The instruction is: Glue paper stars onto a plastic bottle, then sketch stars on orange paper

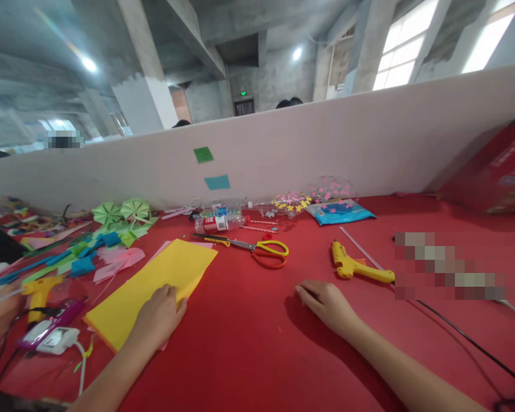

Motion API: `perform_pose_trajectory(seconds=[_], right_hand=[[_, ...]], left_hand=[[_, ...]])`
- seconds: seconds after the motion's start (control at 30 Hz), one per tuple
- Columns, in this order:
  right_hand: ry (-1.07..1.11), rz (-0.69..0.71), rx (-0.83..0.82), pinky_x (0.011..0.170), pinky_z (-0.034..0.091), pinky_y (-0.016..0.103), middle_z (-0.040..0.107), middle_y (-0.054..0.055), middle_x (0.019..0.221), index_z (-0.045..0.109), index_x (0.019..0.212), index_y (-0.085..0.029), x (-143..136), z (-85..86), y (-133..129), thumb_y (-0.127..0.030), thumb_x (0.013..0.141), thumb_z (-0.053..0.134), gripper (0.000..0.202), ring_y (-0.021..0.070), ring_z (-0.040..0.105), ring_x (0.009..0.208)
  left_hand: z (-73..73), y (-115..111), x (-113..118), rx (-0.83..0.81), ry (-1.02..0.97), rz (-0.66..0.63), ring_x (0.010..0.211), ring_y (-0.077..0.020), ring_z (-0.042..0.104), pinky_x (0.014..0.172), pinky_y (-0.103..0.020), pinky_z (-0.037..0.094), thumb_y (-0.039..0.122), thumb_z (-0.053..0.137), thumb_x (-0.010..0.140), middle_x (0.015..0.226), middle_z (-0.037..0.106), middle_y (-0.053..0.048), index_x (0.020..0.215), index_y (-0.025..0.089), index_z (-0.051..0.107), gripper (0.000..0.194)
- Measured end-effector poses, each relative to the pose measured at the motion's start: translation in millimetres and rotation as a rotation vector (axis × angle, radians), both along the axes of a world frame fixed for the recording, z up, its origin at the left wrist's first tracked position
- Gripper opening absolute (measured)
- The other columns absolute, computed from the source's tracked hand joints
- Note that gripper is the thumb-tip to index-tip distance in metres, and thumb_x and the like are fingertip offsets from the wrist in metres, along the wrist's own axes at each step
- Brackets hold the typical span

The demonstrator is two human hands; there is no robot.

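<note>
My left hand [162, 313] lies on a stack of yellow paper [154, 286], its fingers loosely curled on the sheets near their right edge. On the red table [240, 343], my right hand [326, 303] rests with its fingers together and bent; no object shows in it. Scissors [257, 247] with yellow and orange handles lie beyond and between the hands. A yellow glue gun [356, 268] is just beyond my right hand, to its right.
A purple power strip [54, 326] and another person's hand [2, 309] beside a second glue gun [40, 292] are at left. Bottles [223, 222], a blue packet [341, 212] and coloured paper scraps [83, 260] lie before the white partition [261, 154].
</note>
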State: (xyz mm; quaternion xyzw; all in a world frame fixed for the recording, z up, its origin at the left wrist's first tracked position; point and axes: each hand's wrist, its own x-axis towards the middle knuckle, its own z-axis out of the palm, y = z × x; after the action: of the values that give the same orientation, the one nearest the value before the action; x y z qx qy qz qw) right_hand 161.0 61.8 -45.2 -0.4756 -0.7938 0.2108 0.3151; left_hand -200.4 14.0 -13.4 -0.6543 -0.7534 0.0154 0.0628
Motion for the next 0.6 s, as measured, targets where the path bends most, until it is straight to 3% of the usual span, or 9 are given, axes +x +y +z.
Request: perform_pose_trajectory(seconds=[0.13, 0.2, 0.3, 0.43, 0.6], right_hand=[[-0.02, 0.019, 0.009, 0.052, 0.033, 0.026, 0.054, 0.002, 0.055, 0.044, 0.058, -0.022, -0.9, 0.4, -0.7, -0.036, 0.089, 0.035, 0.036, 0.0146, 0.046, 0.05], [-0.024, 0.019, 0.013, 0.052, 0.034, 0.026, 0.054, 0.002, 0.055, 0.045, 0.058, -0.022, -0.7, 0.4, -0.9, -0.036, 0.089, 0.035, 0.036, 0.0146, 0.047, 0.05], [-0.027, 0.016, 0.017, 0.051, 0.034, 0.026, 0.054, 0.002, 0.054, 0.045, 0.058, -0.022, -0.5, -0.2, -0.8, -0.036, 0.089, 0.035, 0.035, 0.0146, 0.046, 0.05], [-0.029, 0.013, 0.014, 0.052, 0.034, 0.026, 0.054, 0.002, 0.054, 0.045, 0.059, -0.022, -0.4, -1.4, -0.5, -0.037, 0.089, 0.034, 0.035, 0.015, 0.047, 0.05], [-0.03, 0.009, 0.002, 0.052, 0.034, 0.026, 0.053, 0.002, 0.054, 0.043, 0.059, -0.022, -0.1, -0.3, -0.7, -0.037, 0.088, 0.034, 0.034, 0.0149, 0.048, 0.05]], left_hand=[[8.8, 2.5, -17.8, 0.061, -0.018, 0.081, 0.092, -0.0324, 0.069, 0.076, -0.04, 0.05, 0.028, 0.026, 0.096, 0.102, 0.07, -0.021, 0.119, 0.008, 0.055, 0.041], [10.3, 3.0, -26.4, 0.084, -0.021, 0.067, 0.102, -0.0331, 0.067, 0.079, -0.041, 0.05, 0.023, 0.023, 0.096, 0.118, 0.065, -0.023, 0.13, 0.009, 0.046, 0.044], [8.6, 1.2, -31.9, 0.04, -0.038, -0.053, 0.12, -0.0278, 0.058, 0.092, -0.036, 0.048, 0.013, 0.028, 0.09, 0.143, 0.048, -0.016, 0.134, 0.017, 0.047, 0.048], [3.8, -2.1, -25.7, -0.022, -0.051, -0.115, 0.127, -0.0309, 0.052, 0.1, -0.04, 0.044, 0.029, 0.043, 0.089, 0.145, 0.046, -0.016, 0.132, 0.017, 0.05, 0.046], [4.6, -1.6, -15.1, -0.016, -0.035, -0.084, 0.125, -0.0301, 0.052, 0.098, -0.039, 0.044, 0.035, 0.041, 0.089, 0.141, 0.046, -0.02, 0.144, 0.011, 0.029, 0.06]])
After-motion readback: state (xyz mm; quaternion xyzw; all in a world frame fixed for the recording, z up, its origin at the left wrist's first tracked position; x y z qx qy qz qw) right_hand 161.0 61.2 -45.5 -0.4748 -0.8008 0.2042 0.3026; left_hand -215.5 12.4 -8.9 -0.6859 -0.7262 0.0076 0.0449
